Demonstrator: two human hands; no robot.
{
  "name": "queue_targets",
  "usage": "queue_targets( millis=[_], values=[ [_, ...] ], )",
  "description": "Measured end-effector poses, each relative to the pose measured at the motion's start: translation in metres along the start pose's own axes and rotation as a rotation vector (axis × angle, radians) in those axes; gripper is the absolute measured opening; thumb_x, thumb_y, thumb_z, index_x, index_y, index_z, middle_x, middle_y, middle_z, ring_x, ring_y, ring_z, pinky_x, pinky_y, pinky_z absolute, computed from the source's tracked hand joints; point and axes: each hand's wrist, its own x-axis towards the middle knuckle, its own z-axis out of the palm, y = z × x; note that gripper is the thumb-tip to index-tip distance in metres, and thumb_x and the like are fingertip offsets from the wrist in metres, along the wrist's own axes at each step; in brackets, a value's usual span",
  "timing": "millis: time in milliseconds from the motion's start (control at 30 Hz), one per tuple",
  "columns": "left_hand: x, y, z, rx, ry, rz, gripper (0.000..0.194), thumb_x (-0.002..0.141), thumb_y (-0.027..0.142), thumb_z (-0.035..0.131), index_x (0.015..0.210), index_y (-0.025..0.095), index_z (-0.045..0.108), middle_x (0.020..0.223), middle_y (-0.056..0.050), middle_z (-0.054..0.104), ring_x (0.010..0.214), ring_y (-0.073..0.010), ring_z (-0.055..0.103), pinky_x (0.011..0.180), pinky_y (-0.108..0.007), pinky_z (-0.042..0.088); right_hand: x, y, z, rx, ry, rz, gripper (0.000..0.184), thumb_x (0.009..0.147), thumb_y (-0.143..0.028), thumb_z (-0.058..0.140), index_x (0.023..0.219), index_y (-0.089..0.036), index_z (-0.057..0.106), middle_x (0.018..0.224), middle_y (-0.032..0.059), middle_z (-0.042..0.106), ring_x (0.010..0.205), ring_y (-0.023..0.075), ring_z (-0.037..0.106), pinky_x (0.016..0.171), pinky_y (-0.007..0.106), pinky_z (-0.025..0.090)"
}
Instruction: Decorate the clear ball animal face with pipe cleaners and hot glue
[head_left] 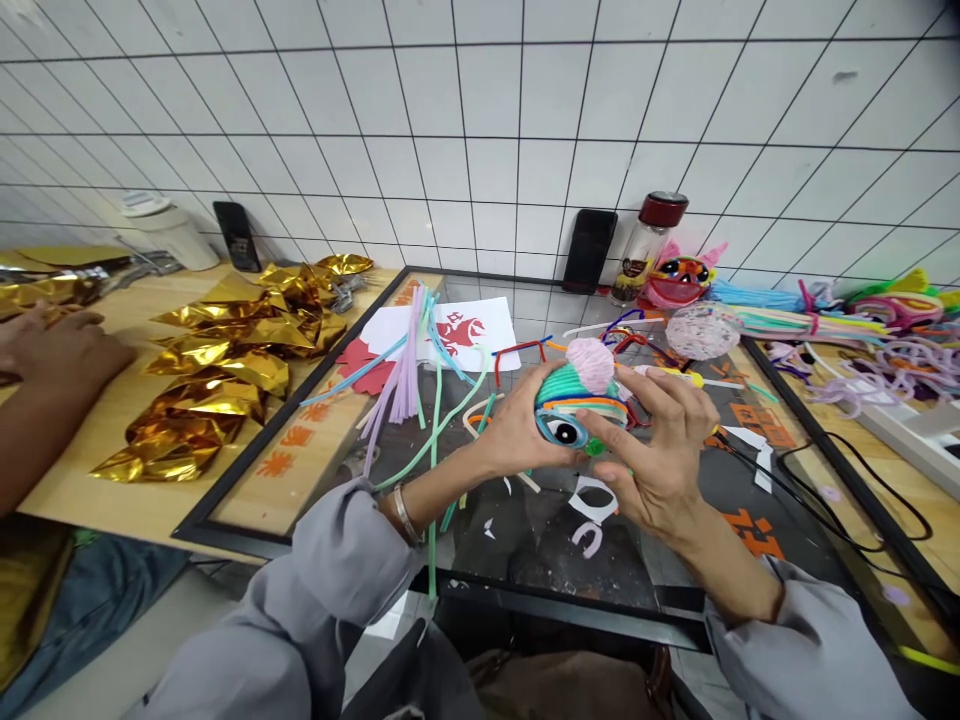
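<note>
Over the dark glass tabletop I hold a small pipe-cleaner animal head (581,392), green-striped with a pink tuft on top and a large round black-and-white eye. My left hand (514,432) is wrapped round its left side. On its right side, my right hand (660,445) has bent fingers against the head, the index finger pressing near the orange and blue rim. The far side of the head is hidden. Beneath the hands lie white paper scraps (592,498). A bundle of lilac pipe cleaners (405,370) lies left of my left hand.
Gold foil pieces (202,390) cover the table at left, near another person's hand (64,350). At the back stand a phone (589,250), a glass bottle (641,255) and a pink pipe-cleaner figure (681,275). A black cable (825,525) curls at right, near a glue gun's yellow tip.
</note>
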Motion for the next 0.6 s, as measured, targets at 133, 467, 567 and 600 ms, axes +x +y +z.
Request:
queue_targets(
  millis=[133, 467, 567, 600],
  values=[
    [-0.0002, 0.0001, 0.0002, -0.009, -0.008, -0.011, 0.105, 0.050, 0.040, 0.089, 0.142, 0.020, 0.041, 0.145, -0.016, 0.048, 0.136, -0.0387, 0.046, 0.114, -0.053, 0.038, 0.0000, 0.0001, 0.0019, -0.002, -0.012, -0.017, 0.050, 0.101, -0.054, 0.028, 0.114, -0.031, 0.071, 0.141, 0.0093, 0.052, 0.129, 0.0312, 0.043, 0.104, 0.055, 0.030],
    [-0.0008, -0.0078, 0.0049, -0.020, 0.004, 0.050, 0.103, 0.051, 0.034, 0.090, 0.142, 0.021, 0.041, 0.145, -0.016, 0.048, 0.135, -0.0377, 0.047, 0.114, -0.054, 0.038, -0.0006, -0.0019, 0.0013, 0.050, -0.089, 0.012, 0.047, 0.099, -0.055, 0.033, 0.118, -0.034, 0.070, 0.145, 0.0082, 0.050, 0.130, 0.0337, 0.042, 0.106, 0.058, 0.028],
    [-0.0014, -0.0071, 0.0049, -0.015, 0.001, 0.055, 0.104, 0.051, 0.033, 0.090, 0.142, 0.020, 0.041, 0.145, -0.016, 0.048, 0.135, -0.0375, 0.046, 0.114, -0.052, 0.038, -0.0003, -0.0026, 0.0012, 0.055, -0.095, 0.001, 0.048, 0.100, -0.053, 0.031, 0.117, -0.032, 0.070, 0.146, 0.0092, 0.048, 0.131, 0.0335, 0.041, 0.105, 0.057, 0.029],
    [-0.0015, -0.0067, 0.0049, -0.013, 0.001, 0.054, 0.104, 0.051, 0.033, 0.090, 0.142, 0.020, 0.041, 0.145, -0.016, 0.048, 0.135, -0.0375, 0.046, 0.114, -0.051, 0.038, -0.0001, -0.0027, 0.0011, 0.054, -0.098, -0.002, 0.048, 0.100, -0.053, 0.031, 0.117, -0.032, 0.070, 0.146, 0.0097, 0.048, 0.131, 0.0336, 0.041, 0.105, 0.058, 0.029]
  ],
)
